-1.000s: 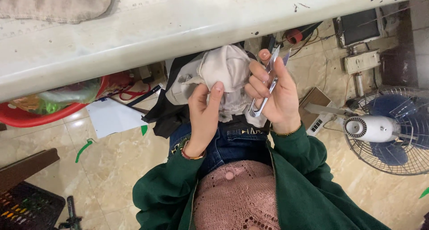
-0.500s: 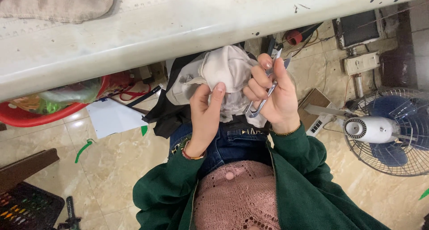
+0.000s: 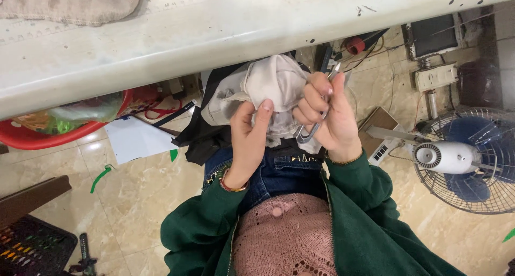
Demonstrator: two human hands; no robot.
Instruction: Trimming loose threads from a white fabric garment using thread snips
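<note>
Cloth betw. both grips.

Light: even, fairly bright indoor, from above | Glare: soft sheen on the glossy beige marble floor tiles | Shadow: dim under the long cream tabletop near its front edge | Focus: mostly sharp, slight softness at frame edges | Distortion: wide-angle bowing of the tabletop edge
</note>
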